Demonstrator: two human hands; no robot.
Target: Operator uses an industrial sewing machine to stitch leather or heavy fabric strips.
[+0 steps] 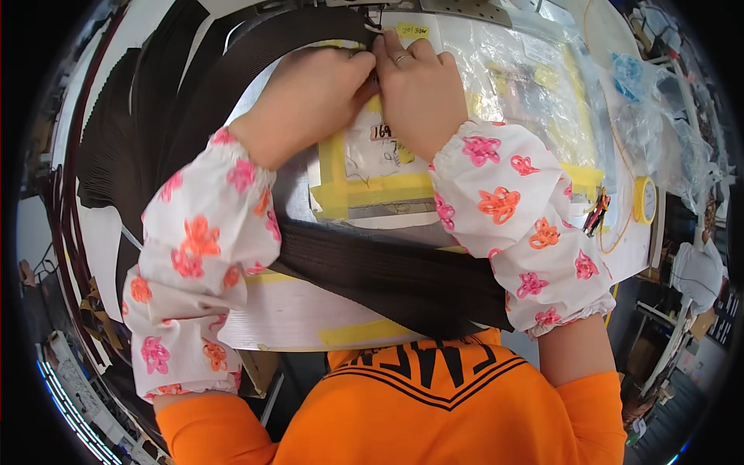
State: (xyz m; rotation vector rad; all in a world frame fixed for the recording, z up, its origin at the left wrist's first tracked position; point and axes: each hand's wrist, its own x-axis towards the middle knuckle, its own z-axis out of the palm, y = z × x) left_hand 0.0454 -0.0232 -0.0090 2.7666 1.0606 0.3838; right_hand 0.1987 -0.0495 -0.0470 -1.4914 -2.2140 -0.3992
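Observation:
At the top, my left hand (318, 97) has its fingers curled on the edge of a dark brown-black pleated fabric strip (263, 43), partly hiding what is between them. My right hand (422, 101) is beside it, fingers close together at the strip's edge, just below a small metal presser foot and needle (374, 23). Both forearms wear white flowered sleeve covers. Under my hands lies a pale work plate (372, 194) edged with yellow tape, carrying small labels and clear plastic. More dark pleated fabric (387, 279) runs across the table's front between my forearms.
Hanging dark pleated pieces (116, 132) fill the left side. On the right are crumpled clear plastic bags (643, 108), a yellow tape roll (643, 200) and small dark-handled tools (597, 213). The white table's front edge (364, 341) meets my orange shirt.

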